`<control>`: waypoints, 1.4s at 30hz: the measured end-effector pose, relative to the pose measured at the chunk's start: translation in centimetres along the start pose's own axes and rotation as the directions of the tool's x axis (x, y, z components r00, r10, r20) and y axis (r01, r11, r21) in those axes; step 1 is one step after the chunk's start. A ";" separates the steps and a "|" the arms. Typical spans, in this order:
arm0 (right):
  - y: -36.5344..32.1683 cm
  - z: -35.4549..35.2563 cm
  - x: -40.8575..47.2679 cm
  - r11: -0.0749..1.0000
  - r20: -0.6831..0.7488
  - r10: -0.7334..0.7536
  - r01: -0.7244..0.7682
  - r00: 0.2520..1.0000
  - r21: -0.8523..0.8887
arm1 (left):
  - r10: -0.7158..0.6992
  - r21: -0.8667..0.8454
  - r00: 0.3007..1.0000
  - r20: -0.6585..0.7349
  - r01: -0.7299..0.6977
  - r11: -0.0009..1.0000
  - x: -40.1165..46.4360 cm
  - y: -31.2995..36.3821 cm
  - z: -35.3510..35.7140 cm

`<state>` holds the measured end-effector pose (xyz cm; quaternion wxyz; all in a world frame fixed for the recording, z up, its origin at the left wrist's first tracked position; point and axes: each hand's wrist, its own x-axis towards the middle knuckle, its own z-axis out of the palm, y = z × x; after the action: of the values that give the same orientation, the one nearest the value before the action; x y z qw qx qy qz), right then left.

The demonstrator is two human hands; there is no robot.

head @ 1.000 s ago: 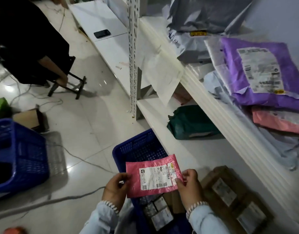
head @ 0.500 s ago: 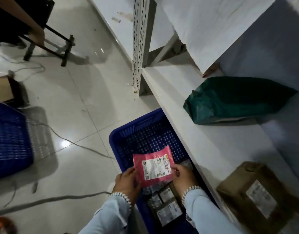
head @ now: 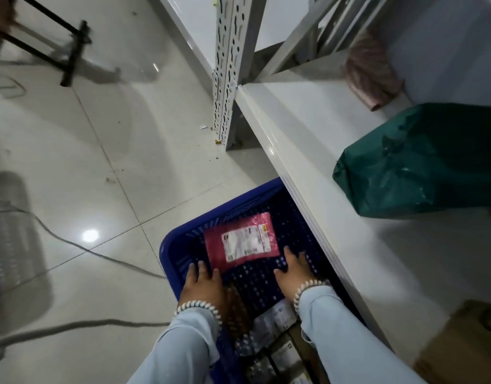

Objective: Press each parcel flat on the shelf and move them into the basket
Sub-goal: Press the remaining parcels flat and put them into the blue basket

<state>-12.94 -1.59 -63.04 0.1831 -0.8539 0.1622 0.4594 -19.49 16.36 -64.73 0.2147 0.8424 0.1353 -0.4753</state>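
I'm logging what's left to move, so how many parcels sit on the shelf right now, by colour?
Green parcel: 1
Brown parcel: 1, partly cut off by the frame edge
Pinkish parcel: 1, blurred, at the back of the shelf
Total: 3

The pink parcel already lies in the blue basket, so it is not counted.

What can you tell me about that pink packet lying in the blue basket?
The pink parcel is a thin, glossy plastic mailer bag with a white printed shipping label and a small yellow sticker at one corner. It lies flat, label up and slightly askew, on the floor of the blue basket. The left hand and right hand are spread just beside its near edge; whether the fingers touch it is unclear.
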 end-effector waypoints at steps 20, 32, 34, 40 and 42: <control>-0.5 -6.5 -18.8 0.992 0.083 -0.104 0.098 0.991 0.074 | 0.034 -0.173 0.999 0.018 -0.030 0.984 -16.9 4.9 -5.4; -9.3 -24.8 -42.2 0.778 -0.399 -0.540 0.620 0.741 0.098 | 0.196 -0.283 0.847 -0.494 -0.371 0.885 -37.3 17.5 -23.7; -9.4 -28.7 -46.4 0.684 -0.529 -0.581 0.724 0.618 0.094 | 0.198 -0.373 0.764 -0.614 -0.502 0.781 -40.1 20.3 -26.3; -4.8 -38.5 -52.2 0.615 -0.834 -0.465 0.786 0.296 -0.065 | 0.222 -0.531 0.715 -0.663 -0.657 0.535 -44.4 28.6 -29.0; -1.9 -41.0 -51.2 0.816 -0.901 -0.282 0.577 0.329 -0.044 | 0.279 -0.478 0.685 -0.673 -0.691 0.543 -44.9 31.1 -28.0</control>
<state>-9.33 -13.27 1.44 0.3091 -0.9383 0.0617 -0.1425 -8.24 1.96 -6.16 0.6007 0.7903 0.1073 -0.0552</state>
